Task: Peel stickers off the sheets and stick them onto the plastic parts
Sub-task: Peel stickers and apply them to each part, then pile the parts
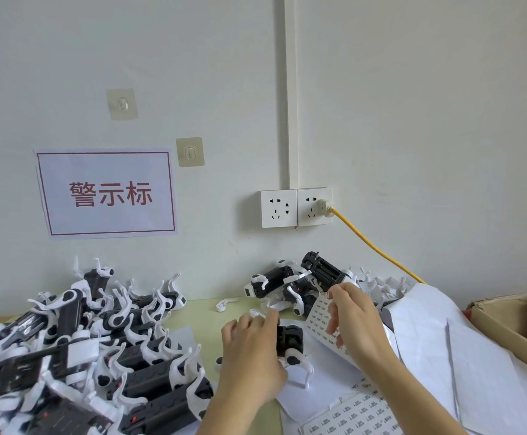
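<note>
My left hand (251,356) grips a black and white plastic dog part (290,342) that lies on its back on white paper, legs up. My right hand (354,324) is over a sticker sheet (318,318) just right of that part, fingers curled at the sheet's top edge, pinching at a sticker there. A second sheet of small printed stickers (353,416) lies at the bottom of the view. Whether a sticker has come free is hidden by the fingers.
A big heap of black and white dog parts (77,350) fills the left of the table. A smaller heap (293,281) lies against the wall behind my hands. Empty backing sheets (438,340) pile up on the right beside a cardboard box (513,328). A yellow cable (372,243) runs from the wall socket.
</note>
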Motion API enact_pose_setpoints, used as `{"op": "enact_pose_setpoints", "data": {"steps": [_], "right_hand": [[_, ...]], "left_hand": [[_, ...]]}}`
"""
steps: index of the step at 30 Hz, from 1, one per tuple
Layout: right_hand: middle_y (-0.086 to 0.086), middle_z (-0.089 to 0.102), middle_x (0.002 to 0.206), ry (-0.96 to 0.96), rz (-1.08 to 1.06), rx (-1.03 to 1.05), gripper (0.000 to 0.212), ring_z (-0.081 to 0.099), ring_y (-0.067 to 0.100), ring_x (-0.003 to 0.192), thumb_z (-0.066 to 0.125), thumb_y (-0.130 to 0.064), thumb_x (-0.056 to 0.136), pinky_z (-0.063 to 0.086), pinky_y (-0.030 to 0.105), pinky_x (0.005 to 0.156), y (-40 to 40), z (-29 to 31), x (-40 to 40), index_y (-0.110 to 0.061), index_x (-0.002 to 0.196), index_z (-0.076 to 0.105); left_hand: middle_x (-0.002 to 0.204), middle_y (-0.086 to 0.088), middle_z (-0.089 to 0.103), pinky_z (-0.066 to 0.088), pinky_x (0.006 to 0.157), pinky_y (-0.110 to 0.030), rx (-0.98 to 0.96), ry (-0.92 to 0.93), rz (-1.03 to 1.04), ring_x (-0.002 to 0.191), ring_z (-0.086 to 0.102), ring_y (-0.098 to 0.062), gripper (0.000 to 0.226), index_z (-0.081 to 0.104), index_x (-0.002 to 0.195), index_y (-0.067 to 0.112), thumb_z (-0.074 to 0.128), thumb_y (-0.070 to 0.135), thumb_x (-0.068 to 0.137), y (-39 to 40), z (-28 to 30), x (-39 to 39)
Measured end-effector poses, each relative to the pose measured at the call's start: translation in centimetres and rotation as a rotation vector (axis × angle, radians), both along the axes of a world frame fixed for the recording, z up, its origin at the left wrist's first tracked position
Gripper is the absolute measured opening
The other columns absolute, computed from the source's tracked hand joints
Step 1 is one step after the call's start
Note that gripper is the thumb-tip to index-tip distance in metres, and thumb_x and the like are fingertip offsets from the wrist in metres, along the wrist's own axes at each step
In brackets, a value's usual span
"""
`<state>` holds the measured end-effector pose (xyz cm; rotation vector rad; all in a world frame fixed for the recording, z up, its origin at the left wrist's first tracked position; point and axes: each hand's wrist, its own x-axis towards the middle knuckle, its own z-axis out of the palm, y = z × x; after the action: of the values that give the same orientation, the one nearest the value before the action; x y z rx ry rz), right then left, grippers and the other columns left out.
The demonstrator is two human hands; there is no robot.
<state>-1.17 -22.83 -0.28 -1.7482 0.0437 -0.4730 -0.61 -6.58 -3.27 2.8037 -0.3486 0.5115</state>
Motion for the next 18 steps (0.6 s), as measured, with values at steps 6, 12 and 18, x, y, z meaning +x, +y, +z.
{"op": "enact_pose_setpoints", "data": {"steps": [6, 12, 18], "right_hand": [[0.001, 0.051, 0.069, -0.005, 0.007, -0.050, 0.022, 0.051, 0.020, 0.066, 0.045, -0.021, 0.099, 0.042, 0.033, 0.057, 0.1, 0.0, 0.0, -0.009, 0.084, 0.057], [0.000, 0.049, 0.062, -0.058, 0.143, 0.006, 0.014, 0.042, 0.016, 0.054, 0.054, -0.018, 0.098, 0.036, 0.022, 0.048, 0.0, 0.8, -1.0, -0.009, 0.088, 0.058], [-0.002, 0.042, 0.053, -0.142, 0.303, -0.106, 0.015, 0.031, 0.014, 0.047, 0.059, -0.012, 0.097, 0.027, 0.020, 0.046, 0.2, 1.1, -1.4, -0.005, 0.083, 0.057]], "left_hand": [[0.129, 0.015, 0.050, 0.017, 0.102, -0.033, 0.080, -0.073, 0.059, 0.126, 0.038, -0.013, 0.053, 0.042, 0.139, 0.036, 0.059, 0.016, 0.092, 0.5, -0.6, 0.5], [0.104, 0.013, 0.064, 0.037, 0.089, -0.030, -0.107, -0.219, 0.149, 0.105, 0.059, -0.011, 0.041, 0.041, 0.127, 0.037, 0.059, 0.051, 0.093, 0.5, 0.1, 0.4], [0.081, 0.009, 0.068, 0.054, 0.064, -0.041, -0.729, -0.095, -0.015, 0.071, 0.069, -0.019, 0.028, 0.046, 0.099, 0.037, 0.069, 0.046, 0.086, -0.1, 0.6, 0.2]]}}
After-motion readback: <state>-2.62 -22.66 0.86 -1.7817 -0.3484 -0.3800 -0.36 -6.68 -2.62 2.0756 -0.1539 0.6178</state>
